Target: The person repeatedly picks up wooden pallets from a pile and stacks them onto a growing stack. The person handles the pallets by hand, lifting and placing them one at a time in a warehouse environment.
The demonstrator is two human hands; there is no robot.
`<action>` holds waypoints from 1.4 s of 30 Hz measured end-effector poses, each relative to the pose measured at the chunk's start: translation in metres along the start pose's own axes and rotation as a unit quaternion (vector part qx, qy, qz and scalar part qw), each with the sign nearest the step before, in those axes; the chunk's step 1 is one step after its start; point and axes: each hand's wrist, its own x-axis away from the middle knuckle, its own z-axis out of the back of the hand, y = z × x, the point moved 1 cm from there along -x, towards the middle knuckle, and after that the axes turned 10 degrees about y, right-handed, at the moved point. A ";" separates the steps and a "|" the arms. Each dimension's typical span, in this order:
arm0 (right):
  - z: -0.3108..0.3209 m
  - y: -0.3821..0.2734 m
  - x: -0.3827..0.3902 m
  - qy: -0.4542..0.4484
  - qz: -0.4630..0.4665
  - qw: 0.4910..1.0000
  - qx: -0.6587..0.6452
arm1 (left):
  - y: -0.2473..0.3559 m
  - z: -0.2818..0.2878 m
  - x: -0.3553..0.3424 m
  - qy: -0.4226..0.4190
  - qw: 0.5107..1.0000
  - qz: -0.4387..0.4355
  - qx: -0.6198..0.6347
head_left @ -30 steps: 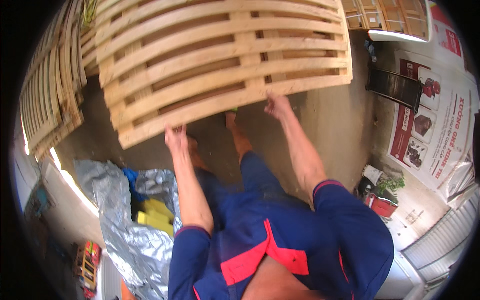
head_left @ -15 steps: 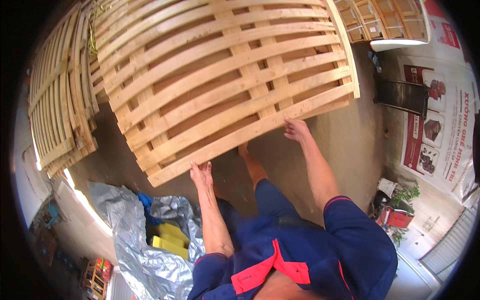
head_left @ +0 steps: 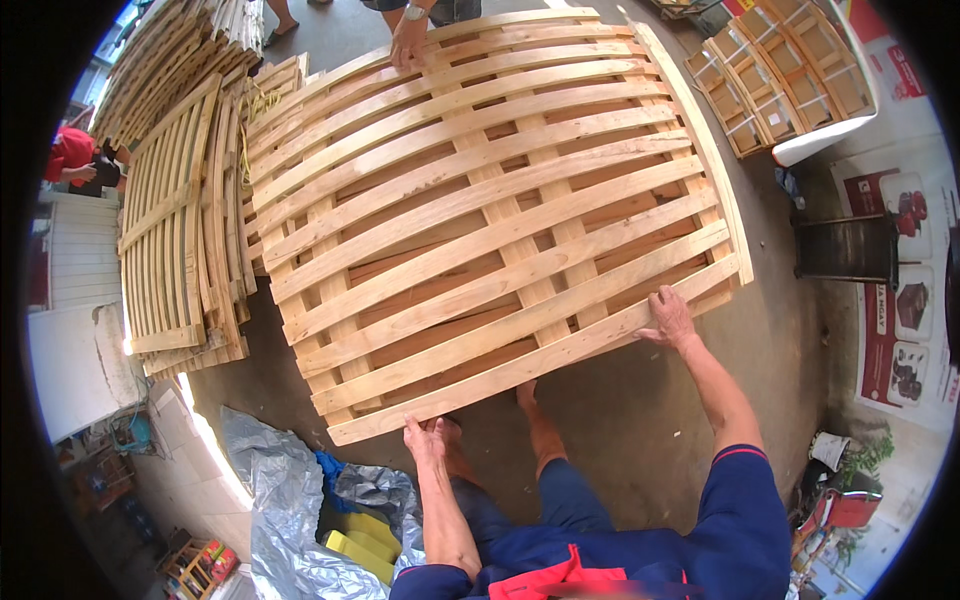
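Note:
A large wooden pallet (head_left: 455, 172) of pale slats fills the middle of the view, its long near slat slanting up to the right. My left hand (head_left: 427, 440) is closed at that near slat, close to its left end. Farther right, my right hand (head_left: 668, 318) holds the same slat's edge, thumb below and fingers on the wood. Parts of both hands' fingers are hidden at the edge. At the far side, another person's hand (head_left: 408, 42) with a wristwatch touches the pallet's far slats. More boards show through the gaps beneath.
More slatted wooden pallets (head_left: 168, 225) lean in a stack at the left. A silver tarp (head_left: 275, 490) with yellow blocks (head_left: 362, 545) lies at the lower left. Strapped wooden crates (head_left: 785, 75) stand at the far right, near a dark metal stand (head_left: 847, 250). A person in red (head_left: 72, 158) is farther left.
The view has tilted up, so the pallet sits lower and its far edge and the other person's hand now show. My right hand has moved along the near slat to the right.

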 end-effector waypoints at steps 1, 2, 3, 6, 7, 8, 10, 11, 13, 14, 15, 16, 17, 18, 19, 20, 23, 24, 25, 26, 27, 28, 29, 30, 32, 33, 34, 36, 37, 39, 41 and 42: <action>-0.003 -0.003 0.002 0.042 0.018 0.999 0.003 | 0.004 0.003 -0.004 0.029 1.000 0.003 -0.001; -0.008 -0.007 0.001 0.043 0.023 0.999 0.012 | 0.009 0.004 -0.010 0.004 1.000 -0.009 -0.003; -0.011 -0.011 -0.001 0.080 0.048 0.996 0.005 | 0.014 0.006 -0.015 0.003 1.000 -0.012 0.001; -0.018 -0.018 -0.010 0.059 0.007 0.996 0.066 | 0.023 0.008 -0.028 -0.003 1.000 -0.024 -0.001; -0.019 -0.020 -0.014 0.059 0.006 0.996 0.069 | 0.026 0.008 -0.031 -0.004 1.000 -0.028 -0.002; -0.017 -0.022 -0.016 0.091 0.032 0.994 0.049 | 0.026 0.007 -0.032 -0.012 1.000 -0.019 0.008; -0.015 -0.023 -0.021 0.097 0.050 0.993 0.034 | 0.030 0.005 -0.032 -0.005 0.999 -0.040 0.009; -0.014 -0.024 -0.022 0.096 0.046 0.994 0.019 | 0.032 0.002 -0.033 -0.006 0.999 -0.042 0.004; -0.012 -0.024 -0.022 0.099 0.031 0.994 0.040 | 0.035 -0.003 -0.033 0.036 0.998 -0.043 -0.005; -0.011 -0.025 -0.020 0.115 0.031 0.992 0.030 | 0.037 -0.005 -0.033 0.004 0.999 -0.049 -0.004; -0.011 -0.025 -0.019 0.075 0.017 0.997 0.030 | 0.039 -0.008 -0.034 0.008 0.999 -0.053 -0.004; -0.012 -0.027 -0.017 0.056 0.006 0.998 0.023 | 0.041 -0.009 -0.034 -0.007 0.999 -0.054 0.000; -0.012 -0.028 -0.014 0.047 -0.006 0.999 0.026 | 0.042 -0.009 -0.034 0.023 0.998 -0.061 -0.011; -0.012 -0.029 -0.011 0.044 0.005 0.999 0.020 | 0.044 -0.009 -0.034 0.027 0.998 -0.049 -0.020; -0.011 -0.030 -0.008 0.051 0.005 0.998 0.026 | 0.043 -0.007 -0.031 0.032 0.998 -0.037 -0.028; -0.011 -0.030 -0.005 0.029 0.004 1.000 0.009 | 0.044 -0.005 -0.028 0.072 0.996 -0.028 -0.041; -0.009 -0.025 0.002 0.061 0.001 0.998 0.023 | 0.037 -0.002 -0.012 0.030 0.998 -0.046 -0.026; -0.009 -0.021 0.004 0.063 -0.004 0.998 0.025 | 0.034 -0.003 -0.006 0.048 0.998 -0.030 -0.033; -0.009 -0.016 0.006 0.068 0.001 0.997 0.031 | 0.030 -0.004 0.001 0.034 0.997 -0.056 -0.038; -0.008 -0.011 0.008 0.074 0.005 0.997 0.036 | 0.026 -0.009 0.005 0.056 0.995 -0.068 -0.044; -0.008 -0.004 0.012 0.056 0.008 0.996 0.065 | 0.020 -0.011 0.014 0.024 0.997 -0.073 -0.021; -0.008 0.002 0.017 0.068 0.031 0.997 0.034 | 0.015 -0.015 0.019 0.068 0.997 -0.046 0.001; -0.007 0.009 0.023 0.103 0.052 0.993 0.021 | 0.009 -0.016 0.026 0.064 0.996 -0.066 -0.016; -0.009 0.015 0.028 0.061 0.031 0.998 0.011 | 0.007 -0.023 0.029 0.054 0.993 -0.094 -0.038; -0.008 0.026 0.040 0.089 0.026 0.995 0.043 | -0.001 -0.029 0.038 0.013 0.998 -0.055 -0.023; -0.009 0.032 0.047 0.058 0.005 0.997 0.047 | -0.005 -0.030 0.042 0.045 0.998 -0.031 -0.034; -0.009 0.035 0.049 0.056 -0.002 0.998 0.042 | -0.007 -0.032 0.045 0.041 0.998 -0.031 -0.036; -0.011 0.041 0.055 0.007 -0.014 0.999 0.048 | -0.011 -0.033 0.050 0.110 0.992 0.022 -0.064; -0.010 0.043 0.057 0.047 0.016 0.998 0.048 | -0.011 -0.034 0.051 0.114 0.989 0.035 -0.083; -0.008 0.051 0.054 0.046 0.021 0.997 0.065 | -0.014 -0.041 0.054 0.048 0.997 -0.005 -0.054; -0.003 0.060 0.050 0.072 0.053 0.993 0.078 | -0.018 -0.048 0.059 0.016 0.999 0.000 -0.044; -0.002 0.065 0.048 0.040 0.047 0.994 0.088 | -0.019 -0.054 0.059 0.042 0.998 0.009 -0.042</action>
